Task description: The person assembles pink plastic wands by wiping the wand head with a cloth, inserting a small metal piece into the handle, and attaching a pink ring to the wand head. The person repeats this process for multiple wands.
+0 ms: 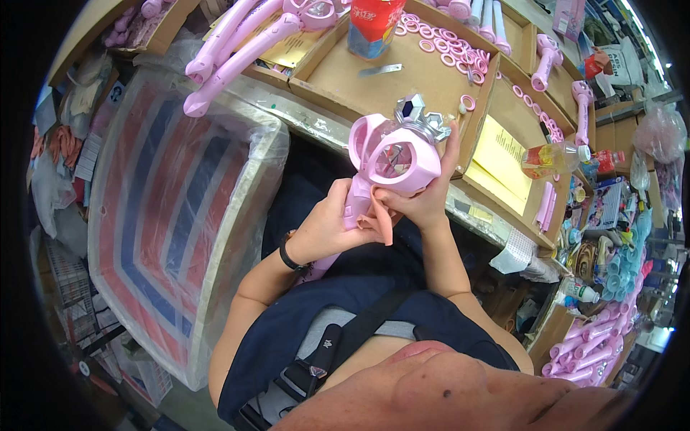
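Observation:
Held in front of my chest is a pink plastic toy wand (365,159), its rounded head framing clear windows and topped by a silver crown-like piece (411,109). My left hand (325,228) is closed around the handle below the head. From the other side, my right hand (425,205) grips the head, with its thumb at the neck and a finger up along the rim. A salmon-coloured scrap of cloth (378,218) is pinched at the neck between my hands and hangs down. The lower handle is partly hidden by my left hand and wrist.
Ahead, a cardboard tray (338,82) holds a red cup (374,29), a metal strip (381,70) and pink rings (449,47). More wands (248,57) lie at its left. Rightward are yellow paper (496,154) and a drink bottle (553,160). A plastic-wrapped striped panel (180,208) stands left.

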{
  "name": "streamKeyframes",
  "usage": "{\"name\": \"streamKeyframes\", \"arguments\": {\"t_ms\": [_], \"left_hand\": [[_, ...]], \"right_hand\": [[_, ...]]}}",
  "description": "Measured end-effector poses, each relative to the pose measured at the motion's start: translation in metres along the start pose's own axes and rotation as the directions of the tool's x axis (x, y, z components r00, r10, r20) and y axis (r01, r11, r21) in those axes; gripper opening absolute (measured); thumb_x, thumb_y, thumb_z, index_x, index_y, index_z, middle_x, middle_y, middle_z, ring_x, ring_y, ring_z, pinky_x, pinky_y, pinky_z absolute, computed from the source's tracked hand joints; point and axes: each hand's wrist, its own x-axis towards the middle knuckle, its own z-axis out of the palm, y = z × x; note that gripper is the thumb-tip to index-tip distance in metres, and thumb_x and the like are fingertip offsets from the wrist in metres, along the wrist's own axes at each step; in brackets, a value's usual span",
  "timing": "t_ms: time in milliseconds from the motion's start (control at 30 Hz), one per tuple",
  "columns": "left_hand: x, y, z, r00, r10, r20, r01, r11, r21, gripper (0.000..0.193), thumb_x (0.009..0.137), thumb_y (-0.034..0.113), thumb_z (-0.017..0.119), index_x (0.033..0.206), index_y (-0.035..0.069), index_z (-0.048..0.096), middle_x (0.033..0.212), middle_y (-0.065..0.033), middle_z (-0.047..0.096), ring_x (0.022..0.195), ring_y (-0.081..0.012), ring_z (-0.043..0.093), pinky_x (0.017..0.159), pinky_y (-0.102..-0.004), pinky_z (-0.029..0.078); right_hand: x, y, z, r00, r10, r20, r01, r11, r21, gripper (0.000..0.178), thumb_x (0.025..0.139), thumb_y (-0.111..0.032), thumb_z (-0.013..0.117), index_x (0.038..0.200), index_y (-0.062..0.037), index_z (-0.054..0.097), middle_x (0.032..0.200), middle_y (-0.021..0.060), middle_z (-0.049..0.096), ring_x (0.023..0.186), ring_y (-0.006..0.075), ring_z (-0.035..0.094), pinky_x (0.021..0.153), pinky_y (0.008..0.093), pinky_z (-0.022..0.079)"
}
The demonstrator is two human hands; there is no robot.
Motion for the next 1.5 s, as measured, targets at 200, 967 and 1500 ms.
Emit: {"name": "streamKeyframes", "arguments": {"t_ms": [200,967,1500], "left_hand": [[0.007,-0.004,-0.006,0.989,0.039,0.146,0.016,0.933,-0.360,0.068,0.068,0.011,0.079,0.120,0.000,0.037,0.093,-0.0102,0.058,0.078,-0.0156,0.061,0.067,-0.0286,0.050],[0.013,-0.009,-0.017,0.947,-0.100,0.305,0.297,0.636,-0.712,0.053,0.077,0.016,0.068,0.118,0.000,0.039,0.085,-0.0074,0.057,0.057,-0.0106,0.057,0.050,-0.0225,0.048],[0.005,-0.007,-0.018,0.941,-0.288,0.178,0.336,0.730,-0.595,0.054,0.079,0.012,0.069,0.121,0.000,0.038,0.084,-0.0059,0.056,0.061,-0.0095,0.057,0.055,-0.0228,0.049]], "right_hand": [[-0.007,0.014,-0.001,0.999,0.007,-0.053,0.000,0.990,0.139,0.138,0.046,-0.033,0.092,0.144,-0.0012,0.000,0.126,0.0217,0.047,0.115,0.0302,0.052,0.096,0.0395,0.043],[-0.016,0.040,-0.012,1.000,-0.003,0.023,0.011,0.935,-0.354,0.064,0.061,-0.010,0.080,0.118,0.0032,0.053,0.117,0.0141,0.051,0.074,0.0161,0.060,0.059,0.0257,0.050],[-0.025,0.038,0.001,0.949,0.314,0.022,-0.297,0.917,-0.265,0.043,0.080,-0.002,0.065,0.120,-0.0015,0.052,0.072,0.0067,0.063,0.062,0.0133,0.062,0.057,0.0264,0.050]]}}
